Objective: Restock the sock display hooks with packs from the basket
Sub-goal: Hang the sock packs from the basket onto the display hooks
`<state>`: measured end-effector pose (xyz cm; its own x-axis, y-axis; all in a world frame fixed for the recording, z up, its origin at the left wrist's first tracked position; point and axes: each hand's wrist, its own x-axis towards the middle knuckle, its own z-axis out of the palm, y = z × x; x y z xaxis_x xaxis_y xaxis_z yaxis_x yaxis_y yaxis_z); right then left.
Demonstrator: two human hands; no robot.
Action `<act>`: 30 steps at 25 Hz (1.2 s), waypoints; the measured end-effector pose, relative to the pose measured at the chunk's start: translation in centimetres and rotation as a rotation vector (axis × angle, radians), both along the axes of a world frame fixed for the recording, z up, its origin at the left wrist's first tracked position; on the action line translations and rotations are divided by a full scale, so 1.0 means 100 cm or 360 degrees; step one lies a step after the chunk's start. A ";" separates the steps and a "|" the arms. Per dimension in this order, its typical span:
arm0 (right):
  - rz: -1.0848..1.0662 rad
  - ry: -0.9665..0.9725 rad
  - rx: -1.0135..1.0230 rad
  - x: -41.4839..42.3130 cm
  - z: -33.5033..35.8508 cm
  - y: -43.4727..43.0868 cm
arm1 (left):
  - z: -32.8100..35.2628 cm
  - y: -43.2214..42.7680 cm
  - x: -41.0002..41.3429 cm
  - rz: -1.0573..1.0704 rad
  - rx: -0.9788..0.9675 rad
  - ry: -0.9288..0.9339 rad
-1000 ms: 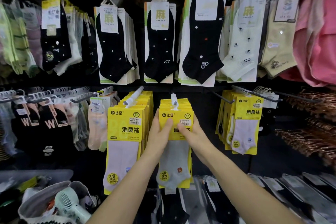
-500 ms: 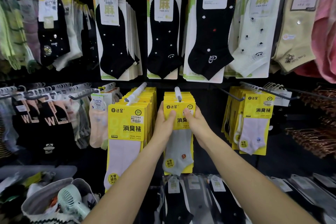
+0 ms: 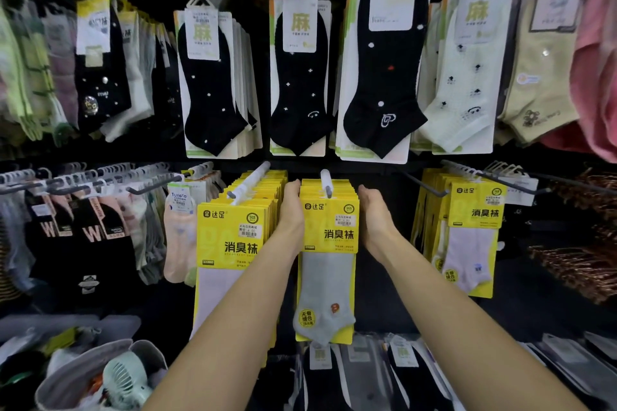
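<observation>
A stack of yellow sock packs [image 3: 329, 227] hangs on the middle hook [image 3: 326, 182] of the lower row; the front pack shows a grey ankle sock. My left hand [image 3: 291, 210] lies flat against the stack's left side and my right hand [image 3: 374, 215] against its right side, with the fingers reaching back along the packs. Neither hand holds a separate pack. The grey fabric basket [image 3: 71, 365] sits at the bottom left with a small pale green fan in it.
A fuller stack of yellow packs [image 3: 233, 237] hangs just left of my left arm, and another [image 3: 474, 230] to the right. Black and cream socks fill the upper hooks. Copper hangers [image 3: 581, 264] stick out at the far right. Bagged dark socks lie below.
My thumbs have come off the front pack's face. Both hands now sit on the two sides of the stack, and the view has moved closer to the display.
</observation>
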<state>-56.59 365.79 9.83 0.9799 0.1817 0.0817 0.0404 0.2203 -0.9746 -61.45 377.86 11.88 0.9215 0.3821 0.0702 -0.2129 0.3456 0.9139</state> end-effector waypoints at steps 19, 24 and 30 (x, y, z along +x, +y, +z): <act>0.0268 -0.0096 -0.0553 -0.121 -0.149 -0.097 | -0.165 -0.037 -0.126 0.0048 0.0509 0.0045; 0.0418 0.0183 -0.0929 -0.186 -0.246 -0.139 | -0.280 -0.070 -0.188 -0.0283 0.0754 0.0613; 0.0434 0.0161 -0.1529 -0.245 -0.331 -0.192 | -0.379 -0.117 -0.239 -0.0581 0.1006 0.0924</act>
<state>-81.13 346.58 -23.30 0.8893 0.3461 -0.2990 0.0128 -0.6723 -0.7402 -85.33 366.16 -25.99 0.9329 0.1100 -0.3430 0.3602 -0.2971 0.8843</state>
